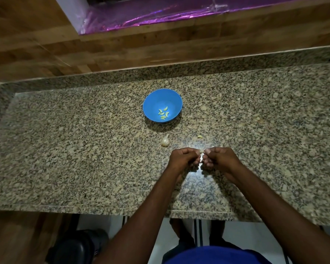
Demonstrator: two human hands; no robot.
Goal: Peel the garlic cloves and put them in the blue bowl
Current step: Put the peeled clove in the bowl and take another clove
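— Your blue shirt fills the bottom edge, with both bare forearms reaching up from it over the near lip of the speckled granite counter. What are your hands doing?

— Your left hand and right hand meet knuckle to knuckle above the counter, fingers of both curled in. Between them you pinch a pale garlic clove; only a sliver of it shows in the gap, so I can't say how much skin is on it.

— And the rest of the garlic?

— Just beyond your left hand, a garlic bulb lies on the stone with its stem pointing away from you. To its right, near your right hand but apart from it, sits a small yellowish piece, possibly a scrap of peel or a clove; it's too small to tell.

— Where's the bowl?

— Your blue bowl stands upright farther back, almost in line with the bulb and well apart from your hands. Several peeled cloves lie clustered on its bottom, looking greenish against the blue.

— Anything behind that?

— Wood panelling rises behind the counter, and a shiny purple sheet lies across the top.
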